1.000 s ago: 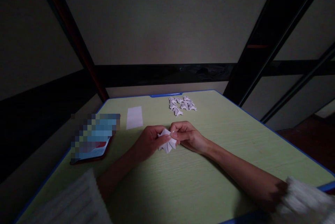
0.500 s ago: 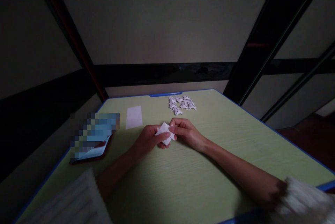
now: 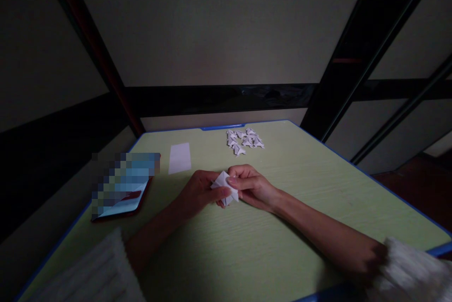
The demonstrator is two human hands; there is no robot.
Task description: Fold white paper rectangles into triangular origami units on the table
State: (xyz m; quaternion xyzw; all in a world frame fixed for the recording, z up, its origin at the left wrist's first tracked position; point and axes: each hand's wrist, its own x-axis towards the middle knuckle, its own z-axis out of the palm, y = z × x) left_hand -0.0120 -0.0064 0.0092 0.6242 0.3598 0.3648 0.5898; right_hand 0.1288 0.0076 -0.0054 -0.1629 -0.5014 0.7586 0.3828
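In the head view there are two bare hands, and between them one piece of white folded paper, held above the near middle of the tabletop. The left hand grips it from the left, thumb laid across the lower part of the upper face and fingertips showing underneath. The right hand pinches it at the right, its thumb on top and its index finger curled at the upper right edge.

Beyond the hands, near the far edge, sits one group of small white folded shapes. At least seven can be counted; they lie so close, some overlapping, that an exact number cannot be told. To the left lies one flat white sheet, and nearer, by the left edge, one device with a lit screen and a dark red rim. Much of that screen is covered by blurred squares, so any writing there cannot be read. Two pale knitted sleeves reach in from the lower corners.

Compared with half a second ago, the hands and the folded paper sit slightly lower, and the left thumb has slid down, baring more of the upper face. The group of shapes, the sheet and the device keep the same arrangement on the tabletop.
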